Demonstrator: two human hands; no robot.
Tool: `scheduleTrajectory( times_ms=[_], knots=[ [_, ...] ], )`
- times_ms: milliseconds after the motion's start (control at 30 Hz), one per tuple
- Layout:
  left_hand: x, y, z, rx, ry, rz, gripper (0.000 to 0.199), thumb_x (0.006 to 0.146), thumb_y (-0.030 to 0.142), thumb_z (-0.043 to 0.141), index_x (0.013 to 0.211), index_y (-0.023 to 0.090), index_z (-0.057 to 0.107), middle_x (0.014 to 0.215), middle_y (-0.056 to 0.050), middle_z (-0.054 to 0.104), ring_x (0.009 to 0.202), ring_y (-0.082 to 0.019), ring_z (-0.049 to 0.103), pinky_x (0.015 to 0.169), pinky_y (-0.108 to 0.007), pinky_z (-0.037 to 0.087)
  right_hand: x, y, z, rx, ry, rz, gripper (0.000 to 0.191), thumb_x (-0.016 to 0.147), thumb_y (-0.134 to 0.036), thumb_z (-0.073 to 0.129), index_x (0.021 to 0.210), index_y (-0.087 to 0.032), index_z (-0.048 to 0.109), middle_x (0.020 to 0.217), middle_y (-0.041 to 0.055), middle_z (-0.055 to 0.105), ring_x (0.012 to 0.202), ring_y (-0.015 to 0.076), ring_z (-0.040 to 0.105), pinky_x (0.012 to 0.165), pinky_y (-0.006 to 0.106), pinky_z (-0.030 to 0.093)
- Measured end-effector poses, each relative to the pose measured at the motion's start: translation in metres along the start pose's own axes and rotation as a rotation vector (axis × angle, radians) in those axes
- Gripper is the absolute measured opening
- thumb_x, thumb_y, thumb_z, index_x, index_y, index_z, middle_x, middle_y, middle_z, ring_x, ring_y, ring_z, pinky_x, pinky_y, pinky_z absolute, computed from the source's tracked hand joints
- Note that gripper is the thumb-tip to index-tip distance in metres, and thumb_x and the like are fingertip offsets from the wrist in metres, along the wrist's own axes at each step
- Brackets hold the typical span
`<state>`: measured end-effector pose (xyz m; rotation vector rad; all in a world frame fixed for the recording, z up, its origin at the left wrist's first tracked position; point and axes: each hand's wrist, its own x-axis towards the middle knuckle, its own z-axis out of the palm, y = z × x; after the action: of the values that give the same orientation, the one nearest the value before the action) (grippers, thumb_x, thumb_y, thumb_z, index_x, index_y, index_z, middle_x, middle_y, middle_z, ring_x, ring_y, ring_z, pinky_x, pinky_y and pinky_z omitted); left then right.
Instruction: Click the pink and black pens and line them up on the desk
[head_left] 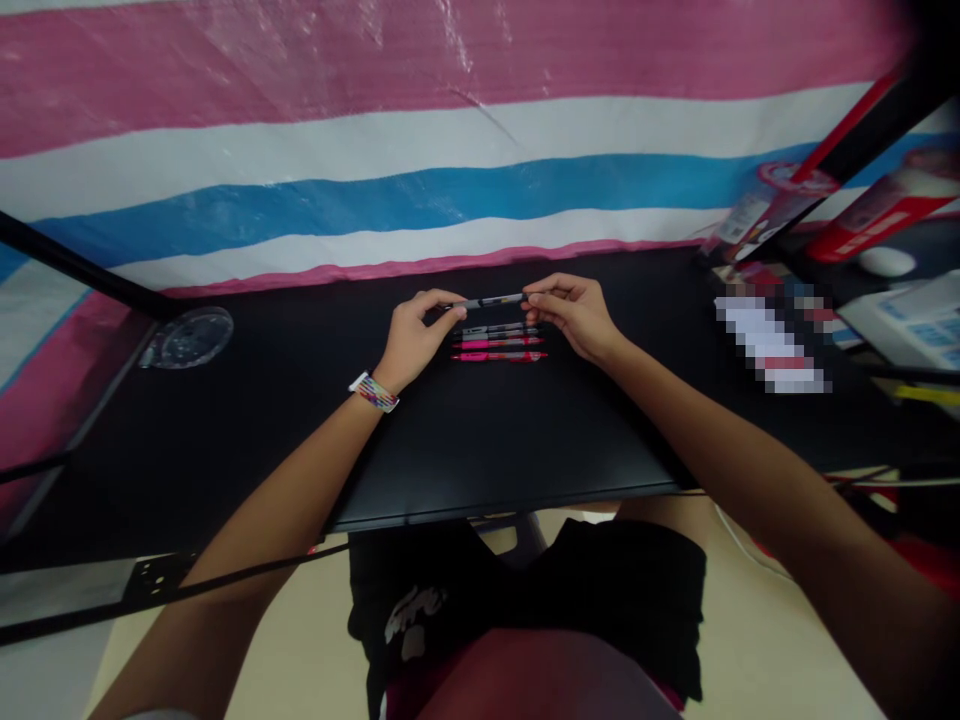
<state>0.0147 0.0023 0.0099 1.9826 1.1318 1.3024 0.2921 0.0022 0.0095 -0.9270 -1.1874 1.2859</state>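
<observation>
Between my two hands I hold a grey and black pen [491,301], level and just above the black desk [480,430]. My left hand [422,335] pinches its left end between thumb and fingers; a colourful band circles that wrist. The right end sits in the pinch of my right hand [570,313]. Below the held pen, several pens lie side by side on the desk: a dark one [495,330] nearest to it, then a pink and dark one [495,343], and a pink one [499,356] closest to me.
A clear round plastic lid [191,338] lies at the far left. To the right stand a clear cup with a red straw [765,215] and a red-labelled bottle [877,215]. A blurred-out packet [772,345] lies before them. Striped plastic sheeting [420,215] hangs behind the desk.
</observation>
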Motion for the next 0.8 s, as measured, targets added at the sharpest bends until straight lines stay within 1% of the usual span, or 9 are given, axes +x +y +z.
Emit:
scheduleTrajectory(
  times_ms=[100,200,300,367,433,500,600,700,800],
  knots=[
    [-0.001,0.003,-0.001,0.050,0.039,0.047,0.011,0.099,0.033,0.081,0.108,0.029,0.087,0.108,-0.005,0.087,0.103,-0.024,0.077,0.099,-0.043,0.059,0.000,0.000,0.001,0.034,-0.009,0.019,0.026,0.070,-0.034,0.099,0.089,-0.023,0.085,0.084,0.0043,0.082,0.070,0.0168,0.073,0.073,0.035,0.064],
    [-0.002,0.009,-0.001,0.103,0.073,0.095,0.010,0.099,0.033,0.082,0.108,0.030,0.087,0.107,-0.004,0.086,0.104,-0.025,0.077,0.099,-0.043,0.060,-0.001,0.000,0.002,0.054,-0.008,0.027,0.023,0.071,-0.031,0.097,0.089,-0.022,0.084,0.084,0.0041,0.081,0.070,0.0164,0.071,0.074,0.035,0.064],
    [-0.003,0.013,-0.001,0.085,0.076,0.110,0.011,0.100,0.032,0.081,0.109,0.028,0.086,0.108,-0.004,0.086,0.103,-0.024,0.078,0.099,-0.043,0.061,-0.001,-0.003,0.002,0.120,-0.038,0.053,0.020,0.074,-0.028,0.092,0.092,-0.023,0.082,0.084,0.0023,0.079,0.071,0.0158,0.069,0.076,0.034,0.063],
    [-0.003,0.013,0.000,0.045,0.070,0.102,0.011,0.100,0.032,0.081,0.109,0.027,0.085,0.110,-0.005,0.087,0.103,-0.024,0.079,0.099,-0.042,0.061,-0.001,-0.008,0.002,0.202,-0.110,0.140,0.022,0.079,-0.033,0.086,0.099,-0.024,0.082,0.085,0.0025,0.078,0.074,0.0173,0.069,0.078,0.034,0.064],
    [-0.003,0.012,0.000,0.027,0.072,0.093,0.011,0.100,0.032,0.080,0.108,0.026,0.084,0.110,-0.005,0.087,0.103,-0.024,0.079,0.099,-0.042,0.061,-0.002,-0.012,0.001,0.280,-0.186,0.248,0.031,0.085,-0.043,0.076,0.109,-0.023,0.082,0.090,0.0054,0.079,0.079,0.0206,0.071,0.078,0.036,0.065],
    [-0.002,0.011,0.000,0.031,0.078,0.090,0.011,0.100,0.032,0.081,0.108,0.027,0.084,0.110,-0.005,0.087,0.104,-0.024,0.079,0.100,-0.042,0.062,-0.003,-0.016,0.001,0.329,-0.221,0.312,0.039,0.089,-0.048,0.068,0.115,-0.022,0.081,0.095,0.0086,0.081,0.084,0.0235,0.073,0.078,0.038,0.066],
    [-0.002,0.010,0.000,0.037,0.079,0.092,0.010,0.099,0.030,0.081,0.108,0.027,0.084,0.110,-0.005,0.086,0.103,-0.024,0.079,0.099,-0.043,0.062,-0.004,-0.016,0.002,0.378,-0.212,0.319,0.036,0.090,-0.040,0.066,0.118,-0.021,0.079,0.096,0.0085,0.081,0.085,0.0228,0.074,0.081,0.037,0.066],
    [-0.002,0.011,0.000,0.025,0.075,0.105,0.010,0.099,0.029,0.081,0.108,0.026,0.084,0.109,-0.006,0.086,0.102,-0.023,0.080,0.098,-0.042,0.062,-0.003,-0.013,0.004,0.418,-0.195,0.302,0.027,0.090,-0.030,0.068,0.113,-0.022,0.078,0.090,0.0054,0.078,0.082,0.0193,0.073,0.085,0.034,0.066],
    [-0.002,0.013,0.001,0.038,0.075,0.107,0.010,0.099,0.030,0.082,0.108,0.026,0.084,0.108,-0.005,0.086,0.101,-0.023,0.080,0.097,-0.041,0.062,-0.004,-0.012,0.006,0.414,-0.163,0.279,0.022,0.094,-0.031,0.068,0.112,-0.024,0.078,0.089,0.0045,0.077,0.086,0.0197,0.074,0.087,0.035,0.066]
  ],
)
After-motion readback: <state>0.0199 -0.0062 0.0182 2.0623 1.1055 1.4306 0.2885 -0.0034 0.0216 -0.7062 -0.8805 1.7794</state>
